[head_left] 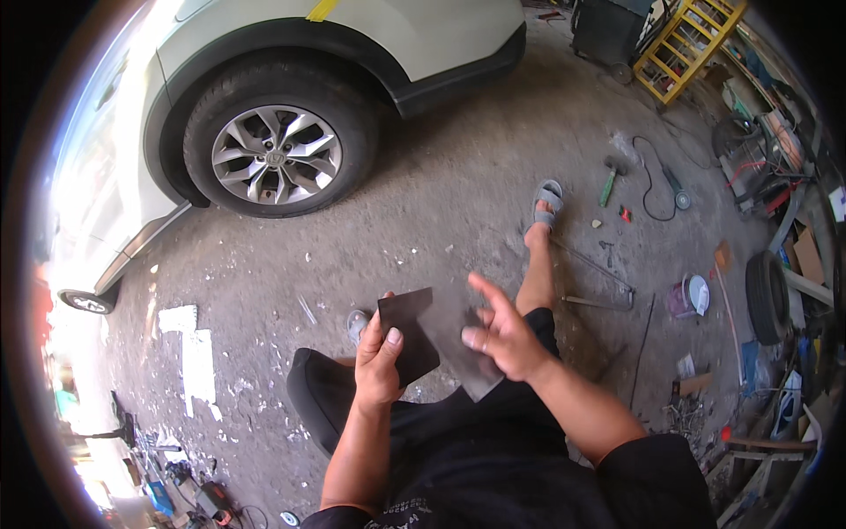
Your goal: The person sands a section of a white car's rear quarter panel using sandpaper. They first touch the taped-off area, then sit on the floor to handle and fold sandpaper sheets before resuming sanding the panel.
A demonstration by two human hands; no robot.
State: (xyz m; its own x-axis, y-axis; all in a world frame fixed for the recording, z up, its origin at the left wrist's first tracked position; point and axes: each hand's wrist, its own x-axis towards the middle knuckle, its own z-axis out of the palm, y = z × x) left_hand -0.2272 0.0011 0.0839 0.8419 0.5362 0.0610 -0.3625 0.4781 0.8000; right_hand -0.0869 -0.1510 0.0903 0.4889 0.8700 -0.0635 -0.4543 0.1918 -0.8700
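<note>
Floor [423,212] fills most of my head-cam view; white car [449,48] upper L, its wheel [278,163] on the floor. Grinder [677,187] + mallet [608,182] lie upper R. Lower ctr, L hand [379,366] grips dk sheet [411,344], thumb on front, fingers behind. R hand [511,346] pinches gray sheet [480,381] under thumb, index stuck out; sheet's blurred. Both sheets up betw. the hands, side by side; can't tell if they touch.
</note>
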